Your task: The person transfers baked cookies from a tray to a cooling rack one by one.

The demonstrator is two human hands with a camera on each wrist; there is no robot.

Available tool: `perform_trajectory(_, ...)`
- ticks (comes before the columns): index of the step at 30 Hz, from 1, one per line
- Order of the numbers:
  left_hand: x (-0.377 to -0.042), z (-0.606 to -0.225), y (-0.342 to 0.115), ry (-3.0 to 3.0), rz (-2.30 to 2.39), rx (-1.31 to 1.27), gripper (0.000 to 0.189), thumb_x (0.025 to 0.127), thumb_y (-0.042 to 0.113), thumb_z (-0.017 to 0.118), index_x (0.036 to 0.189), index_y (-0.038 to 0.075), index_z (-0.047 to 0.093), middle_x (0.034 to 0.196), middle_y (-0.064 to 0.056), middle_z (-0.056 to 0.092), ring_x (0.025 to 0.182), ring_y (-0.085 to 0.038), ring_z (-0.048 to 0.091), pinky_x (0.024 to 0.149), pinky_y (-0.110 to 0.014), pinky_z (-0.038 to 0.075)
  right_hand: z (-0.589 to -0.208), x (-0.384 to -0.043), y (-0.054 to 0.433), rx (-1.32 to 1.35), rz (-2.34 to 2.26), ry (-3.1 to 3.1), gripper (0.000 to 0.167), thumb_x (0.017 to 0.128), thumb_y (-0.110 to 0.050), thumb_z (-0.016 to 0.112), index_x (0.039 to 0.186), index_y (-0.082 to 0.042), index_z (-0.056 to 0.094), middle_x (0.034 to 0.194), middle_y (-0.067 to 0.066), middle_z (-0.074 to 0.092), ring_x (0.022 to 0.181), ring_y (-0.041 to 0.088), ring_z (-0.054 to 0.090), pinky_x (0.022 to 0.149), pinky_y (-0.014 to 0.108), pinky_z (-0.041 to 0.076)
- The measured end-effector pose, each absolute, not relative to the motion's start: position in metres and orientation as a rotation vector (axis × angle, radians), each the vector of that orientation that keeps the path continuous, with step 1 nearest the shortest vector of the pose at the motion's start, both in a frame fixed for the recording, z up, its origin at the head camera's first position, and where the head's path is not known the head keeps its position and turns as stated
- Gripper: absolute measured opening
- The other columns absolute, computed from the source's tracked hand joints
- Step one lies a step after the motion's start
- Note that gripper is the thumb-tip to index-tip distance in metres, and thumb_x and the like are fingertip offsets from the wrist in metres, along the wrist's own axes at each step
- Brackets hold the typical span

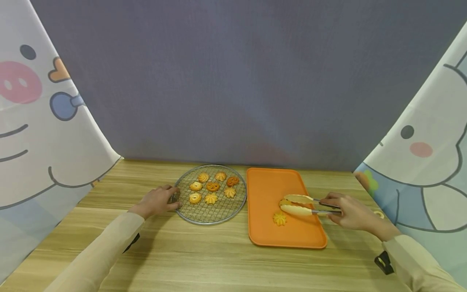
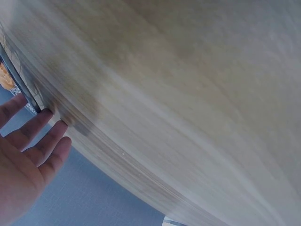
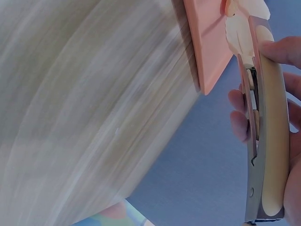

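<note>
My right hand (image 1: 348, 211) grips a pair of cream-tipped metal tongs (image 3: 273, 132) at the right of the orange tray (image 1: 275, 182). Between the tong tips, over the tray, is a golden cookie (image 1: 283, 202), partly hidden by them. A star-shaped cookie (image 1: 279, 219) lies on the tray just below the tips. At the left, my left hand (image 1: 157, 201) is at the edge of a round wire rack (image 1: 213, 215), its loosely extended fingers (image 2: 35, 129) right at the rim. Several cookies, among them a pretzel-shaped one (image 1: 213, 186), lie in rows on the rack.
Rack and tray sit side by side on a wood-grain table (image 1: 204, 259). A grey-blue fabric panel (image 1: 233, 81) rises behind the table. Cartoon-printed cloths (image 1: 43, 142) flank it on both sides.
</note>
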State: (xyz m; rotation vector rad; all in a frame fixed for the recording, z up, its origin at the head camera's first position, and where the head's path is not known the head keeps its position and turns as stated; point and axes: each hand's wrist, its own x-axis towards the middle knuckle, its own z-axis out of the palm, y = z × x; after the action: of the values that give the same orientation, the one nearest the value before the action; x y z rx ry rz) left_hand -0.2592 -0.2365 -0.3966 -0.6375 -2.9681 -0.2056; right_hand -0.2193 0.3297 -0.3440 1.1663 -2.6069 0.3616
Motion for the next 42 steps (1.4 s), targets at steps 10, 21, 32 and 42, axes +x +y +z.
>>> perform_trajectory(10, -0.260, -0.396, -0.236, -2.974, -0.192, -0.636, 0.052, 0.084, 0.043, 0.060, 0.121, 0.007, 0.054, 0.116, -0.023, 0.057, 0.098, -0.043, 0.057, 0.082, -0.058, 0.047, -0.340, -0.224, 0.319, 1.151, 0.322, -2.587, 0.035, 0.068, 0.000, 0.073, 0.102, 0.004, 0.066, 0.089, 0.003, 0.059, 0.057, -0.009, 0.038, 0.045, 0.014, 0.034)
perform_trajectory(21, -0.258, -0.396, -0.236, -2.970, -0.199, -0.637, 0.052, 0.085, 0.042, 0.060, 0.121, 0.006, 0.054, 0.116, -0.023, 0.057, 0.098, -0.043, 0.056, 0.083, -0.059, 0.046, -0.338, -0.232, 0.291, 1.114, 0.284, -2.644, 0.035, 0.073, -0.006, 0.072, 0.106, 0.000, 0.067, 0.090, 0.000, 0.060, 0.060, -0.005, 0.038, 0.048, 0.014, 0.032)
perform_trajectory(32, -0.257, -0.394, -0.235, -2.987, -0.208, -0.634, 0.050, 0.086, 0.042, 0.059, 0.122, 0.007, 0.054, 0.117, -0.022, 0.056, 0.099, -0.043, 0.056, 0.084, -0.060, 0.045, -0.338, -0.245, 0.256, 1.161, 0.339, -2.698, 0.037, 0.076, -0.008, 0.070, 0.112, -0.001, 0.064, 0.099, 0.006, 0.061, 0.063, 0.002, 0.044, 0.050, 0.015, 0.036)
perform_trajectory(42, -0.258, -0.395, -0.235, -2.987, -0.206, -0.635, 0.050, 0.085, 0.042, 0.060, 0.121, 0.007, 0.054, 0.116, -0.022, 0.057, 0.098, -0.043, 0.057, 0.083, -0.058, 0.046, -0.339, -0.252, 0.220, 1.216, 0.328, -2.728, 0.036, 0.080, -0.012, 0.066, 0.115, -0.004, 0.063, 0.101, 0.005, 0.062, 0.066, 0.011, 0.049, 0.052, 0.017, 0.036)
